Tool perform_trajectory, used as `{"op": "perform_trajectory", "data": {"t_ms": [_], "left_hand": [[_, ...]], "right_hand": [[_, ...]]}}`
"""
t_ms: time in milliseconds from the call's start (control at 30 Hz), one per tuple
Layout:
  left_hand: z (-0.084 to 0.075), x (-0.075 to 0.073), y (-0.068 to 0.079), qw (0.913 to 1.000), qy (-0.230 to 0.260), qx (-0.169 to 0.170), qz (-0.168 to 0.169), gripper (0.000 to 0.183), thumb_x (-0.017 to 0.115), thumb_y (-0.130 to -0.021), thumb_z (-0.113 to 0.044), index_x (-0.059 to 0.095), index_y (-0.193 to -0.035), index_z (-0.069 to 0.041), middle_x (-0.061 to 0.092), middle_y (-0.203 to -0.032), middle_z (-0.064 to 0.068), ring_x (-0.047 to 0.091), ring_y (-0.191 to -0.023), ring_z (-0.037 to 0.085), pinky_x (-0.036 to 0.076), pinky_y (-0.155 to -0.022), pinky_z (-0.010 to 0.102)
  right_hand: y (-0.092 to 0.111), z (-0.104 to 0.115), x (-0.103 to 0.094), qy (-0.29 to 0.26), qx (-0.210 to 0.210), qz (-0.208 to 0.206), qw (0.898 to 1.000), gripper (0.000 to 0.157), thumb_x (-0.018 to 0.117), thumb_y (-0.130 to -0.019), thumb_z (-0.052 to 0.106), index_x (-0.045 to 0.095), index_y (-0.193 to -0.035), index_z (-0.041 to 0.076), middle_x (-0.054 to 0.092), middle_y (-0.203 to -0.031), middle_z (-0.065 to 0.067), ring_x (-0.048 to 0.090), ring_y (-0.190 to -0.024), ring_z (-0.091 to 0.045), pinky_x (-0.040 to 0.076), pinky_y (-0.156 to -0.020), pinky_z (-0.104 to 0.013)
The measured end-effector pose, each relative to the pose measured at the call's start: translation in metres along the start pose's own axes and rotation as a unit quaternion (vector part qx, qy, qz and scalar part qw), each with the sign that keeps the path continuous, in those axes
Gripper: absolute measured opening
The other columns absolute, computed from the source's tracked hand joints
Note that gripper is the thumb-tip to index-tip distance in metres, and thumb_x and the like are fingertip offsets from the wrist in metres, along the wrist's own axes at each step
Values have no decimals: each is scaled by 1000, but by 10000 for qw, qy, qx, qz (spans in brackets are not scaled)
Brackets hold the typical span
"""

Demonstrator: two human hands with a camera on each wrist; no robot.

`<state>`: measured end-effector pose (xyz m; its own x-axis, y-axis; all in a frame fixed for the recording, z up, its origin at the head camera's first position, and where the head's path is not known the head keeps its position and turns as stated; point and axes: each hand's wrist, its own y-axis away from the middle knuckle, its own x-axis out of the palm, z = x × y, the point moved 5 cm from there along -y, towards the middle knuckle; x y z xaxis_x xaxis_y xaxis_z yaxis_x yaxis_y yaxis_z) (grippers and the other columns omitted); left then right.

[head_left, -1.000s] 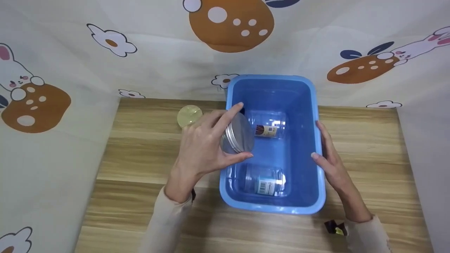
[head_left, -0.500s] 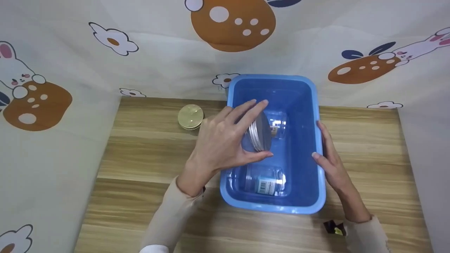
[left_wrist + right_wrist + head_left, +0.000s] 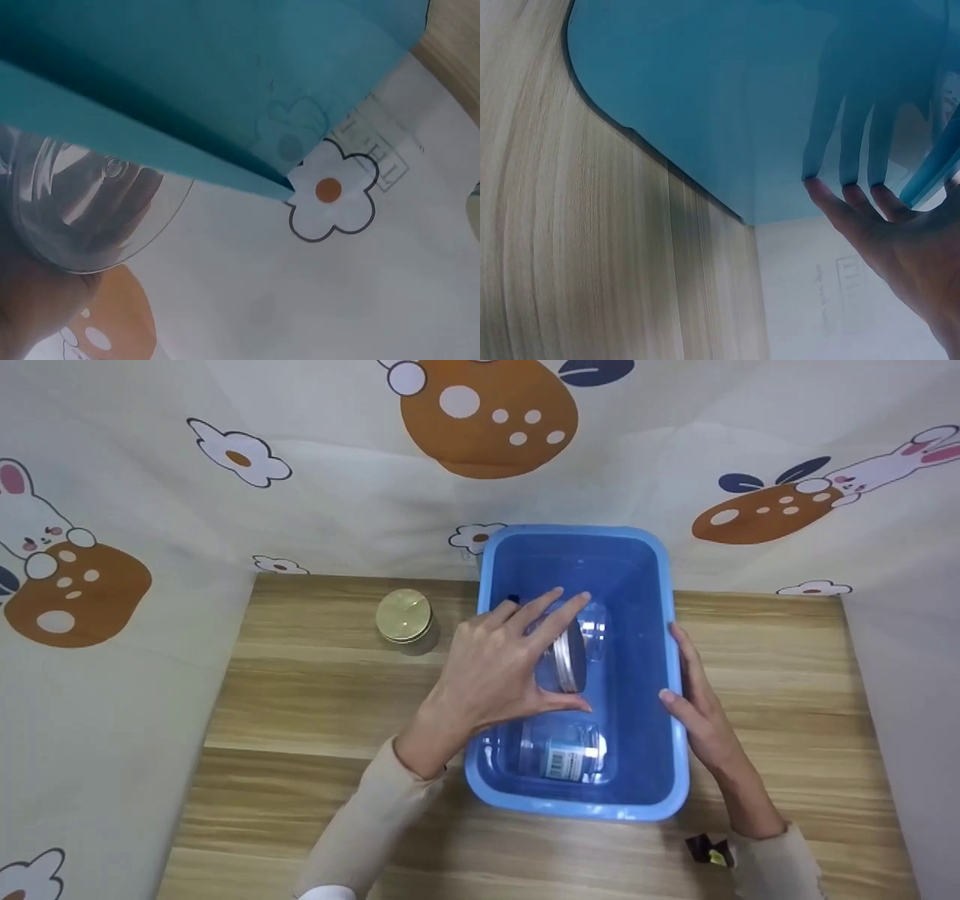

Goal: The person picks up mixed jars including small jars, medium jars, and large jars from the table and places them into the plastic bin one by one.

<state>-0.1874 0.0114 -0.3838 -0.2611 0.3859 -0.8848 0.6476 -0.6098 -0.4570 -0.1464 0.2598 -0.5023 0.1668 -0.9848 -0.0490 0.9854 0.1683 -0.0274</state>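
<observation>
My left hand grips a clear plastic jar with a silver screw lid, tilted on its side over the inside of a blue plastic bin. The thumb is below the lid and the fingers above it. The jar's clear base shows in the left wrist view. My right hand holds the bin's right rim, its thumb over the edge and its fingertips against the outer wall. Inside the bin lie a clear jar with a barcode label and another clear jar, partly hidden by my left hand.
A container with a gold-green lid stands on the wooden table, left of the bin. A small dark wrapper-like piece shows by the right sleeve. Patterned cloth rises behind the bin and at both sides.
My left hand has carried the silver-lidded jar rightward from the bin's left rim to above its middle. The gold-green-lidded container has come fully into sight. My right hand stays on the rim.
</observation>
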Motion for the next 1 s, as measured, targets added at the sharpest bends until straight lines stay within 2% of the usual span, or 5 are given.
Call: {"op": "perform_trajectory", "data": {"t_ms": [233,533,700,867,1000], "left_hand": [[-2,11,1,9995,-18,142,296,116,42,-65,-96,34,-156,-25,52,-147,7,67,-98,29,57,-70,35],[-11,37,-3,9947,-213,476,881,117,41,-67,-95,26,-158,-24,44,-154,8,68,-101,28,58,-80,36],[-14,49,0,9910,-347,574,1155,117,39,-68,-96,23,-159,-25,39,-157,7,67,-100,26,58,-75,32],[-14,55,3,9898,-363,523,1273,117,37,-69,-96,19,-160,-24,35,-159,6,66,-99,24,56,-71,29],[-16,60,2,9862,-391,453,1545,121,37,-68,-96,10,-161,-23,27,-163,4,66,-97,24,55,-68,28]], "right_hand": [[-1,0,1,45,-51,32,10000,75,48,-95,6,17,-160,26,16,-164,1,25,-143,-29,29,-108,-45],[2,0,2,58,36,-45,10000,75,47,-95,9,16,-160,29,15,-164,3,23,-144,-35,22,-106,-73],[2,0,3,17,44,-27,10000,75,47,-95,9,15,-160,29,13,-165,4,21,-144,-35,22,-105,-74],[1,2,2,15,30,-24,10000,75,47,-96,8,15,-160,29,13,-165,4,21,-145,-35,22,-105,-74],[1,2,1,41,52,-30,10000,75,47,-96,8,15,-160,29,13,-165,4,19,-146,-36,20,-106,-75]]}}
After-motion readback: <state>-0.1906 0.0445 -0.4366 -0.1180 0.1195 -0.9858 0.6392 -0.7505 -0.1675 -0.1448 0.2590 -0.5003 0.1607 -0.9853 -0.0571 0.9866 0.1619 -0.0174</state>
